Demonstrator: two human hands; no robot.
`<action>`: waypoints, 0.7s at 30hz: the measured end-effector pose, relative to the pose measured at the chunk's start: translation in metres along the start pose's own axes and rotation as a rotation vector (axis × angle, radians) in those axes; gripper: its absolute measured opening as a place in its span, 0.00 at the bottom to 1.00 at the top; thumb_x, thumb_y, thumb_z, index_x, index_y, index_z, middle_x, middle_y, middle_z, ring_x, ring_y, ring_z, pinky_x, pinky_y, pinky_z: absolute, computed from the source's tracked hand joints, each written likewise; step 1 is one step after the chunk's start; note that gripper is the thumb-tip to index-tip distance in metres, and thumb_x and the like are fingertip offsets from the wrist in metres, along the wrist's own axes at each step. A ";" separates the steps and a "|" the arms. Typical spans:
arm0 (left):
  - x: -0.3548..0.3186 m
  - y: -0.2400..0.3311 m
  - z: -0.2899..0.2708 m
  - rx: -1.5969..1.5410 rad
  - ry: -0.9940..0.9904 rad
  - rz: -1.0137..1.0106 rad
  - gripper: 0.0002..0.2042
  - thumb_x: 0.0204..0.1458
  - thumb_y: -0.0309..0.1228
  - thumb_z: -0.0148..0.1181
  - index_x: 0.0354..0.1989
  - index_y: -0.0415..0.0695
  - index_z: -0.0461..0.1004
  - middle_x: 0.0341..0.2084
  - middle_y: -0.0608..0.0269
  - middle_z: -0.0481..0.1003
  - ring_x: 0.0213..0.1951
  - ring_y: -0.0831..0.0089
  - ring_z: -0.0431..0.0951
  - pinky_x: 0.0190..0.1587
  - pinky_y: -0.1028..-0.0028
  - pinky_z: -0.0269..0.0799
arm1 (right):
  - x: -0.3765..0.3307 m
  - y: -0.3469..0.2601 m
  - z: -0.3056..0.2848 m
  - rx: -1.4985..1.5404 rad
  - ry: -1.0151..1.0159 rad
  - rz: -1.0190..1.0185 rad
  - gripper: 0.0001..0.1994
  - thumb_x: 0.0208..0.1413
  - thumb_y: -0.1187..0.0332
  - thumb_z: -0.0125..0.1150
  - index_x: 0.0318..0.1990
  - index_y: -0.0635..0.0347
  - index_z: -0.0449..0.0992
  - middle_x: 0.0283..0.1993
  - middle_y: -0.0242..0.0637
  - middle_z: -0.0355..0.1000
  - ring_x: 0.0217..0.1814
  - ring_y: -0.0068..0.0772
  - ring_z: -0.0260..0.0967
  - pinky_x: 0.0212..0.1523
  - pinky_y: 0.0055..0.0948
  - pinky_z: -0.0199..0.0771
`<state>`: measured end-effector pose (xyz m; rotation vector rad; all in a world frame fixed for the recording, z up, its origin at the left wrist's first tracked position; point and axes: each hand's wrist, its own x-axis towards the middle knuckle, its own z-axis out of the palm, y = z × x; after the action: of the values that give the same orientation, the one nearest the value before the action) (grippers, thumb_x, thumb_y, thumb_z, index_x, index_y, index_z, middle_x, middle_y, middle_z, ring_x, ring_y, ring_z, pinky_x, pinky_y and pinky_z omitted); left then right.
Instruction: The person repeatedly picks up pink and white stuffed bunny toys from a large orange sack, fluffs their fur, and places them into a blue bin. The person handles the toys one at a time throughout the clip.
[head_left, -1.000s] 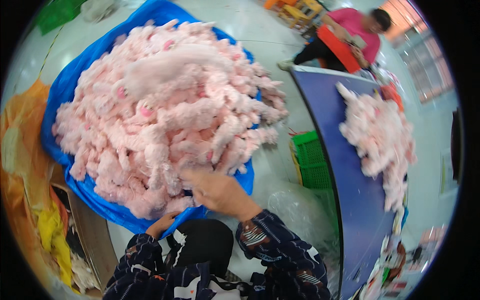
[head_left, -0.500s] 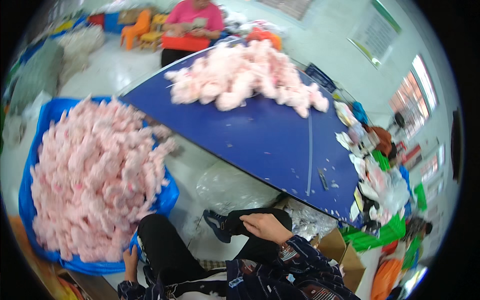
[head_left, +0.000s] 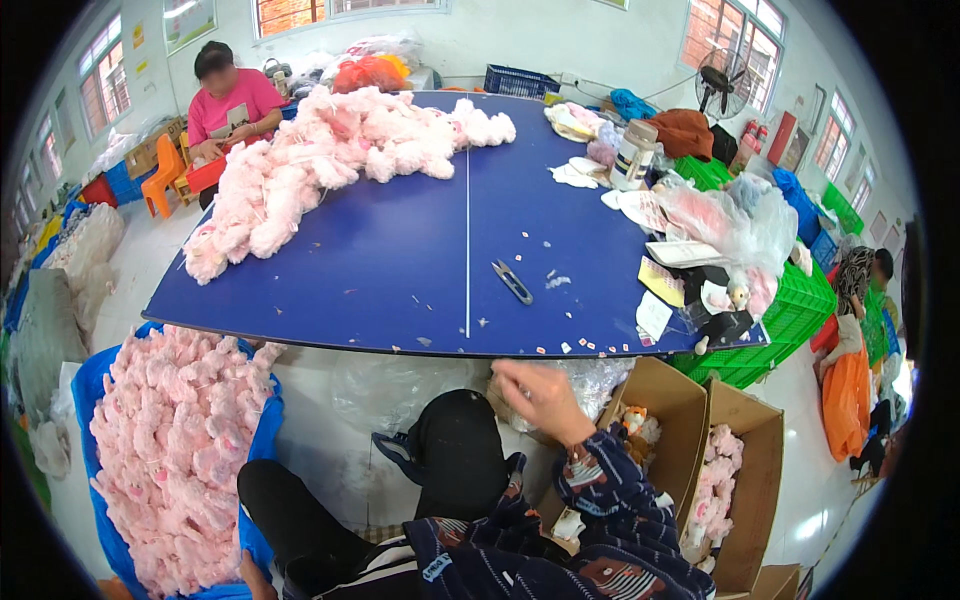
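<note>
My right hand (head_left: 545, 398) hangs in the air over my raised knee, just short of the near edge of the blue table (head_left: 400, 270). Its fingers are loosely bent and apart, and I see nothing in them. Low on the left, my left hand (head_left: 255, 578) is beside the rim of a big blue bag (head_left: 262, 440); most of its fingers are hidden. Pink plush toys (head_left: 175, 455) fill that bag in a heap. More pink plush toys (head_left: 290, 180) lie piled along the table's far left. Small thread snips (head_left: 512, 283) rest on the tabletop.
Cloth scraps, plastic bags and a jar (head_left: 633, 155) crowd the table's right side, beside green crates (head_left: 790, 310). Open cardboard boxes (head_left: 745, 470) with plush toys stand to my right. A person in pink (head_left: 235, 105) sits beyond the table; another (head_left: 855, 290) is far right.
My view has swung to the right and up, showing more of the table and boxes. My right hand has lifted off my leg toward the table edge.
</note>
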<state>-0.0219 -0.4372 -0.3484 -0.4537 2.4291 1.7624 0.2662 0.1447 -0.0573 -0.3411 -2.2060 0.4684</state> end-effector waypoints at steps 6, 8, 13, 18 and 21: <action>-0.021 0.048 0.033 0.746 -0.087 0.363 0.18 0.45 0.39 0.45 0.20 0.32 0.70 0.17 0.41 0.70 0.23 0.54 0.72 0.25 0.59 0.61 | 0.052 0.046 -0.020 -0.198 0.032 0.041 0.08 0.43 0.71 0.56 0.34 0.60 0.72 0.34 0.37 0.69 0.35 0.40 0.67 0.34 0.33 0.69; -0.038 0.077 0.049 0.842 -0.201 0.448 0.18 0.44 0.39 0.46 0.19 0.33 0.70 0.17 0.41 0.70 0.23 0.53 0.72 0.26 0.58 0.62 | 0.065 0.066 -0.019 -0.264 -0.094 0.090 0.12 0.43 0.69 0.57 0.38 0.59 0.70 0.41 0.38 0.66 0.43 0.41 0.64 0.40 0.34 0.67; -0.044 0.171 0.086 0.803 -0.316 0.570 0.18 0.44 0.39 0.50 0.13 0.34 0.67 0.12 0.44 0.66 0.17 0.58 0.69 0.21 0.62 0.60 | 0.083 0.118 0.008 -0.349 -0.234 0.075 0.14 0.43 0.68 0.57 0.39 0.59 0.69 0.41 0.42 0.65 0.44 0.46 0.62 0.42 0.36 0.66; -0.003 0.302 0.155 0.488 -0.199 0.833 0.15 0.46 0.36 0.52 0.18 0.34 0.66 0.12 0.53 0.65 0.18 0.69 0.66 0.21 0.69 0.58 | 0.076 0.145 0.004 -0.386 -0.191 0.118 0.06 0.43 0.72 0.55 0.30 0.62 0.71 0.31 0.43 0.66 0.37 0.47 0.63 0.35 0.40 0.65; 0.004 0.387 0.209 0.281 -0.169 0.946 0.12 0.48 0.34 0.53 0.26 0.36 0.70 0.18 0.57 0.68 0.22 0.71 0.68 0.26 0.72 0.62 | 0.067 0.154 -0.020 -0.396 -0.183 0.202 0.05 0.44 0.73 0.54 0.30 0.62 0.71 0.31 0.43 0.66 0.35 0.47 0.64 0.34 0.38 0.65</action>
<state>-0.1600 -0.1316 -0.0639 0.9813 2.8949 1.5016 0.2533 0.3125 -0.0682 -0.7637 -2.4515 0.1681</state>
